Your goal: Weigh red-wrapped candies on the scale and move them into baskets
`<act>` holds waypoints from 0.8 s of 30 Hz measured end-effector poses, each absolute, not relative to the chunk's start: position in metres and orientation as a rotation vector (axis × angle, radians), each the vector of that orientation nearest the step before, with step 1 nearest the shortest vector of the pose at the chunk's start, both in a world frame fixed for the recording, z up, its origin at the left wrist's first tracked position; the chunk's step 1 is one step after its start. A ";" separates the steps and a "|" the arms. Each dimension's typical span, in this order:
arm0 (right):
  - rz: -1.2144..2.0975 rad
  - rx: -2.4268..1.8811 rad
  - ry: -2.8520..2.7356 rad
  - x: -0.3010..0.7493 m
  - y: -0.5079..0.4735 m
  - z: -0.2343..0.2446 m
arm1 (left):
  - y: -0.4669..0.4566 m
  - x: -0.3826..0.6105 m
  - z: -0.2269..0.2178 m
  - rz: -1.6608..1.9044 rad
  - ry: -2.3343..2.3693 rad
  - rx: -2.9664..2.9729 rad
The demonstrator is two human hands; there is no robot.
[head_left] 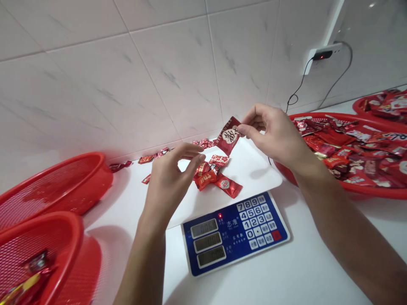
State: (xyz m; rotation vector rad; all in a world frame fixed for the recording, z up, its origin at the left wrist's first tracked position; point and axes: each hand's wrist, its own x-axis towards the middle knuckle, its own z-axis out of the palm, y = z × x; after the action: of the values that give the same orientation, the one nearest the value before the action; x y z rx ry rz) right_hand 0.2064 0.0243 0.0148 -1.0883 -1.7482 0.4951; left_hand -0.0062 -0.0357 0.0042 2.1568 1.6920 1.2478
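While right hand (273, 137) pinches red candy packet (229, 135) between thumb and finger, packet hangs tilted, top end leaning right, above white scale (254, 169). Left hand (168, 178) half open, holds nothing seen, just left of packet. Candy pile (216, 176) below packet, on scale.

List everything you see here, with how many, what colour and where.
weighing scale: one, white with blue keypad panel, mid-counter
wrapped candies: several, red, on the scale platform
loose candies: a few, red, along the wall
left baskets: two, red mesh, at left, lower one holding candies
right baskets: two, red mesh, at right, heaped with candies
power socket: one, white, on the wall
wall tiles: many, white, behind
counter: one, white, beneath everything
left hand: over the platform, empty
right hand: pinching a red candy packet
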 end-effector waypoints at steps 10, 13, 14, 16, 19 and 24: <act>0.632 -0.980 -1.796 0.202 0.022 0.012 | -0.036 -0.001 0.005 1.216 1.612 2.129; 0.769 -0.884 -1.804 0.197 0.020 0.010 | -0.036 0.004 0.004 1.126 1.464 2.057; 0.812 -0.852 -1.806 0.196 0.019 0.010 | -0.035 0.004 0.004 1.106 1.448 2.031; 0.931 -0.788 -1.840 0.194 0.018 0.009 | -0.035 0.005 0.002 1.099 1.458 1.990; 1.058 -0.754 -1.941 0.193 0.016 0.009 | -0.035 0.004 0.003 1.108 1.453 1.995; 0.861 -0.796 -1.921 0.191 0.017 0.008 | -0.037 0.006 0.004 1.061 1.499 2.054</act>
State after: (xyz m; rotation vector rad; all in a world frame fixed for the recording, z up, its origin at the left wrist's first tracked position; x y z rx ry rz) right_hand 0.1914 0.0166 0.0075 -0.7960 -1.9206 0.8606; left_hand 0.0061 -0.0366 0.0036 2.0544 1.4985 1.0607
